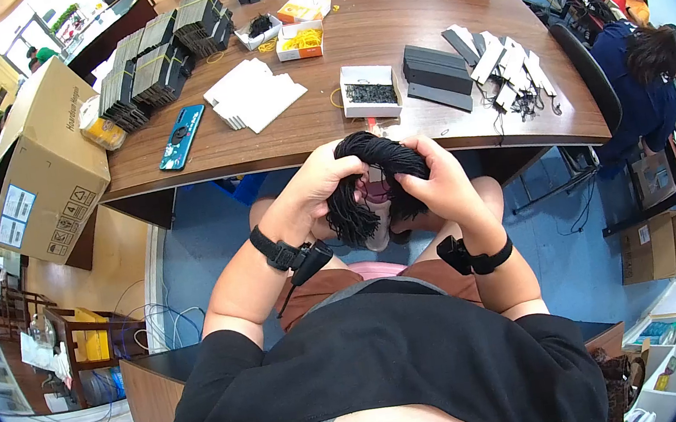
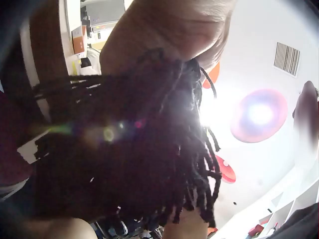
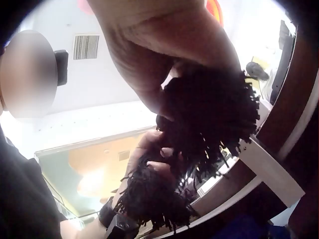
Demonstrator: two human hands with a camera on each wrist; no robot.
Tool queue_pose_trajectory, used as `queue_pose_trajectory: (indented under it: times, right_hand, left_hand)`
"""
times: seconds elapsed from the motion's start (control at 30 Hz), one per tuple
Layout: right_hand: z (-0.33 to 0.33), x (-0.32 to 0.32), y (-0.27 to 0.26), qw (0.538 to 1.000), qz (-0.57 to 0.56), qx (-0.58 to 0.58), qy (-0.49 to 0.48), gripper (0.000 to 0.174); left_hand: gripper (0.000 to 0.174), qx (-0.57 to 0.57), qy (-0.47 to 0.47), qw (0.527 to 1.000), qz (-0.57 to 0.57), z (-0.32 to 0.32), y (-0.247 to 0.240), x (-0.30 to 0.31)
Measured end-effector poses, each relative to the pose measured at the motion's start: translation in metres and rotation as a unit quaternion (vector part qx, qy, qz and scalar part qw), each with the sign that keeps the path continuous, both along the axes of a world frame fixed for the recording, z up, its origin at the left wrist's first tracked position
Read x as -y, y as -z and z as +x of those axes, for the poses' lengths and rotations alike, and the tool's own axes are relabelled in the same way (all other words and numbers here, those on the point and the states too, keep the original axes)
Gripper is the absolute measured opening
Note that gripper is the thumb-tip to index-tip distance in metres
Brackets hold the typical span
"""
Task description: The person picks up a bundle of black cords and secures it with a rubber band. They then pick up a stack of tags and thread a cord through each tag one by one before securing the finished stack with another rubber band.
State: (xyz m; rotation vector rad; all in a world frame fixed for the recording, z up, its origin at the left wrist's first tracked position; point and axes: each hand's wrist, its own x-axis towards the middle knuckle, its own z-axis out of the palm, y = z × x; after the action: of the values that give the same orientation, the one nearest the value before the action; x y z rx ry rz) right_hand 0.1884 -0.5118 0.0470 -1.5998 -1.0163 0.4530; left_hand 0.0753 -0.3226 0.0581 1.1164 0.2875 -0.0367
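Both hands grip a thick bundle of black cords (image 1: 377,148), held in an arch above the lap at the table's front edge. My left hand (image 1: 322,177) curls round its left part, and the right hand (image 1: 442,176) grips the right part. Loose cord ends (image 2: 194,169) hang below the left hand in the left wrist view. In the right wrist view, a tuft of cut ends (image 3: 214,119) spreads under the right hand, with a second tuft (image 3: 154,196) by the left hand.
On the table (image 1: 263,157) lie a white box of small black pieces (image 1: 370,92), dark grey cards (image 1: 436,77), white tags with cords (image 1: 511,69), white sheets (image 1: 256,94), a phone (image 1: 182,137), a box of yellow bands (image 1: 300,42) and stacked grey blocks (image 1: 156,64). A cardboard box (image 1: 50,163) stands left.
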Motion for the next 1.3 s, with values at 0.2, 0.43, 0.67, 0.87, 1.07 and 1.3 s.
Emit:
queue_pose_trajectory:
  times: [0.2,0.43,0.67,0.87,1.07,1.3]
  right_hand:
    - [0.004,-0.007,-0.004,0.957,0.08,-0.235,-0.147,0.07]
    - [-0.004,-0.024,-0.008,0.991,0.035,-0.107,-0.076,0.078]
    - [0.004,-0.025,-0.014,0.987,0.01,-0.113,-0.111,0.061]
    - [0.0,-0.016,-0.048,0.948,-0.078,0.307,-0.028,0.063]
    - [-0.01,-0.017,-0.021,0.909,-0.008,0.411,0.07,0.063]
    - [0.015,0.002,-0.027,0.933,-0.138,0.33,-0.044,0.077]
  left_hand:
    - [0.019,0.008,-0.007,0.998,0.068,-0.003,-0.023,0.008]
    - [0.018,0.013,0.008,0.975,0.222,-0.001,-0.016,0.003]
    - [0.021,0.019,0.067,0.956,0.287,0.002,-0.014,-0.004]
    - [0.021,0.038,0.038,0.991,0.12,0.003,-0.008,-0.005]
    - [0.028,0.06,0.051,0.997,-0.014,0.003,-0.006,-0.001]
    - [0.016,0.008,0.188,0.98,-0.066,-0.004,-0.014,-0.015]
